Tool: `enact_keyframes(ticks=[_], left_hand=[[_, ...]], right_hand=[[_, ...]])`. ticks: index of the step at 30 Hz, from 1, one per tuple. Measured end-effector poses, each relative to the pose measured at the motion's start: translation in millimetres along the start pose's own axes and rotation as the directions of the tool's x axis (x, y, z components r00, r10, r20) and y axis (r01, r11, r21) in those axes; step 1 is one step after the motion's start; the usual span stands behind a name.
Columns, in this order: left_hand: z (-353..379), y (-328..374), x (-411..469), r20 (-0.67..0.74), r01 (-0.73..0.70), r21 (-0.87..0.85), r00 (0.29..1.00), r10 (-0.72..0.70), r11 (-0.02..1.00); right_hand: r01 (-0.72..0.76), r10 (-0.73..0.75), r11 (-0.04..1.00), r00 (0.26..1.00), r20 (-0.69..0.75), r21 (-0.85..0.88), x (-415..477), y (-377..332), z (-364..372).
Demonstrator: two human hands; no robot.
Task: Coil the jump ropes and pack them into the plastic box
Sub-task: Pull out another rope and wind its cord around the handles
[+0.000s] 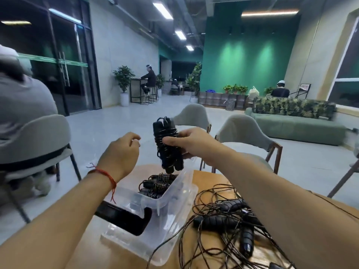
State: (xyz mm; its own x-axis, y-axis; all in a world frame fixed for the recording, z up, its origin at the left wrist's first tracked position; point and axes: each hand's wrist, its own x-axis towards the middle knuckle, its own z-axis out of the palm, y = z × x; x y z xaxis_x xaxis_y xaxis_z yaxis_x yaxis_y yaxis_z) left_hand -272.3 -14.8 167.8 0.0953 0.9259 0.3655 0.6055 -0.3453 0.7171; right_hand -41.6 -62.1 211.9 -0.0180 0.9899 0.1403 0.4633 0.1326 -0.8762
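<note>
The wooden surface (207,178) is found to carry the clear plastic box (180,189) at centre and, just to its right, a heap of loose jump ropes (229,216), handles and cords tangled together and not yet coiled. Several wound ropes (157,184) are already lodged in the box. The step in hand is judged to be the packing of one finished bundle. A coiled jump rope (167,144), its cord wrapped round the paired handles, is held near upright directly above the box opening and clear of its contents. It is grasped about the middle by the right hand (186,142), with the thumb laid across the windings. The left hand (120,152) is raised just beside the bundle, apart from it, fingers loosely curled with nothing seen in them. The next move is judged to call for lowering the bundle into the free space beside the packed coils, laid flat so the wrap is not loosened.
</note>
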Motion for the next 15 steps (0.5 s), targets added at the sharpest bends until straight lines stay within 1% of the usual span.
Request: enact_keyframes(ticks=[1,2,4,5,7,10,13,14,15], left_hand=[[-1,-11,0,-0.014,0.03,0.02,0.999,-0.03,0.999],[0,-17,-2,-0.031,0.051,-0.005,0.998,-0.051,0.999],[-2,-23,-4,-0.087,0.083,-0.123,0.992,-0.094,0.989],[-3,-24,-3,-0.111,0.099,-0.165,0.987,-0.118,0.981],[-3,-23,-1,-0.118,0.13,-0.185,0.981,-0.154,0.974],[-2,-29,3,-0.113,0.157,-0.147,0.978,-0.175,0.976],[0,-29,3,-0.103,0.154,-0.102,0.981,-0.164,0.983],[1,-29,4,-0.102,0.146,-0.086,0.983,-0.155,0.986],[2,-29,3,-0.103,0.14,-0.067,0.984,-0.147,0.988]], right_hand=[[-0.033,0.035,0.996,0.999,0.027,-0.077,7,0,11],[-0.07,0.079,0.985,0.996,0.049,-0.161,14,1,21],[-0.121,0.164,0.932,0.981,0.101,-0.342,26,-1,41],[-0.118,0.194,0.891,0.972,0.132,-0.439,31,-3,51],[-0.076,0.246,0.807,0.945,0.217,-0.585,38,-8,69],[-0.026,0.383,0.716,0.85,0.361,-0.698,52,-3,105],[-0.005,0.542,0.629,0.72,0.434,-0.777,60,17,134],[0.022,0.564,0.611,0.69,0.454,-0.791,59,23,142],[0.048,0.576,0.589,0.676,0.46,-0.807,58,28,146]])
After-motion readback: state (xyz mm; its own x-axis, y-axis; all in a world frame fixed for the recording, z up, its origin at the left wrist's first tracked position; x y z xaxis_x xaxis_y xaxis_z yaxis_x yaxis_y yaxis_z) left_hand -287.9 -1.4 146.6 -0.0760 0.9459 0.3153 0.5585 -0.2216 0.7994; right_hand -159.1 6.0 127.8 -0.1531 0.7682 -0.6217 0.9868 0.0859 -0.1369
